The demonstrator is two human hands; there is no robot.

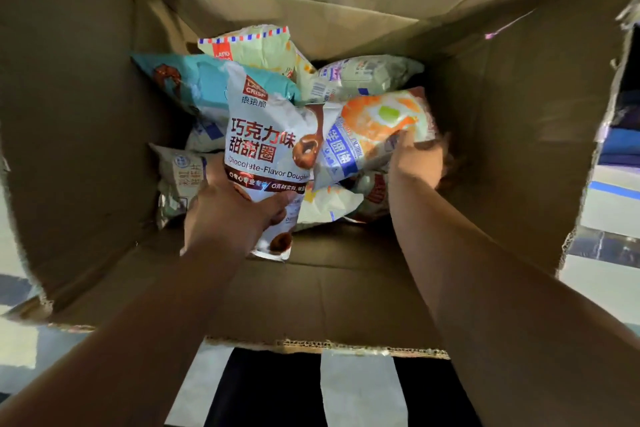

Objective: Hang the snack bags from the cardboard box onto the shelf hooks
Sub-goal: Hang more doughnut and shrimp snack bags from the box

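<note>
1. Gripping the chocolate doughnut bag (266,135) low in the left hand (225,215), thumb across its front.
2. Clutching the orange bag (377,125) in curled fingers of the right hand (415,159).
3. Holding both inside the cardboard box (104,149).

person | forearms (145,329): bare to frame edge | left hand (225,215): bare | right hand (415,159): bare

Brown cardboard box (346,288); white-brown chocolate bag (266,135); teal bag (201,83).

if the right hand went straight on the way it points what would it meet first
The orange snack bag, whose edge the right hand grips; beyond, probably the pale green bag, then the cardboard box wall, though depth is unclear.
</note>
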